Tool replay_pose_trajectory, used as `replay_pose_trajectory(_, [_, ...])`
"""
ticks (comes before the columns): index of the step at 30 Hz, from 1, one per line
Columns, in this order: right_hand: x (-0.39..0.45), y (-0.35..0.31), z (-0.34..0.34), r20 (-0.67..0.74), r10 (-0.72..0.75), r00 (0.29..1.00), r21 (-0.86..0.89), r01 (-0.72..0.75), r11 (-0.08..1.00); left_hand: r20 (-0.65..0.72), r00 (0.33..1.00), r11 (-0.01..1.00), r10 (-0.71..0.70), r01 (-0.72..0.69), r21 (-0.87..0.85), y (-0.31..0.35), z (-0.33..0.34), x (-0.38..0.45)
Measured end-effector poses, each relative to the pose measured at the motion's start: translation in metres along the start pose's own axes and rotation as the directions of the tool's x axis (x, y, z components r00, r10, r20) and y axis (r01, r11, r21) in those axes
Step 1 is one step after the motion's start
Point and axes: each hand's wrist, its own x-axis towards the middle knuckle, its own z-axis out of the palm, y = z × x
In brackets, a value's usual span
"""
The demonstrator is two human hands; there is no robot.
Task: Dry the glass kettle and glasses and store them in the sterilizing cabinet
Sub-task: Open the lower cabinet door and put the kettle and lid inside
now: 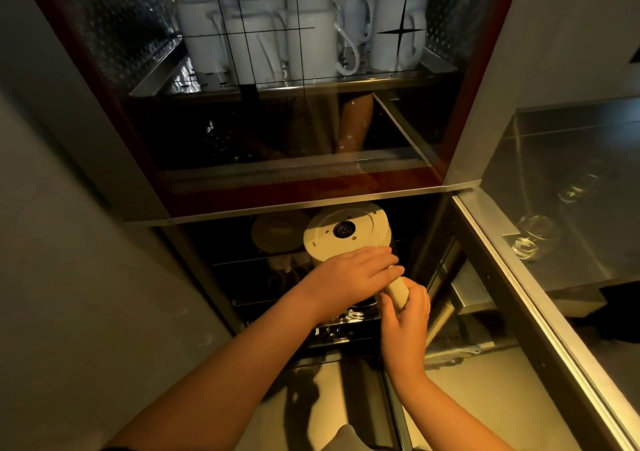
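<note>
currently the kettle point(346, 233) is upside down in the cabinet's point(149, 194) lower bay, right hand point(406, 314) gripping its handle point(398, 290), left hand point(353, 270) flat on its side; lower it level, release once seated.

Kettle point(341, 234) body — mostly hidden

I can read no word, brand, number or sign anywhere in view. The pale underside of the kettle point(346, 232) I hold carries a dark round socket and a few tiny marks around it, all too small to make out as letters. Above the kettle, thin black lines point(242, 35) and a four-pointed star shape point(400, 31) cross the white mugs point(311, 45), but they spell nothing.
</note>
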Motion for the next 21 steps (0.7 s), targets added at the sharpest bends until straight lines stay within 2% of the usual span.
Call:
replay_pose_trajectory(6, [0.011, 0.003, 0.006, -0.016, -0.027, 1.0, -0.027, 0.027, 0.999, -0.039, 0.998, 0.999, 0.039, -0.04, -0.024, -0.013, 0.0, 0.011])
replay_pose_trajectory(10, [0.008, 0.011, 0.005, 0.032, -0.158, 0.987, -0.058, 0.16, 0.985, -0.037, 0.994, 0.995, 0.102, -0.101, 0.01, -0.024, -0.002, 0.015])
replay_pose_trajectory(14, [0.009, 0.024, 0.003, 0.109, -0.368, 0.923, -0.096, 0.378, 0.921, -0.038, 0.99, 0.991, 0.134, -0.134, -0.004, -0.031, -0.004, 0.017])
replay_pose_trajectory(18, [0.013, 0.03, 0.001, 0.168, -0.403, 0.9, -0.148, 0.427, 0.892, -0.054, 0.98, 0.981, 0.192, -0.192, 0.013, -0.036, -0.004, 0.019])
replay_pose_trajectory(21, [0.006, 0.032, 0.002, 0.132, -0.389, 0.912, -0.13, 0.405, 0.905, -0.041, 0.972, 0.973, 0.232, -0.231, 0.024, -0.034, 0.001, 0.021])
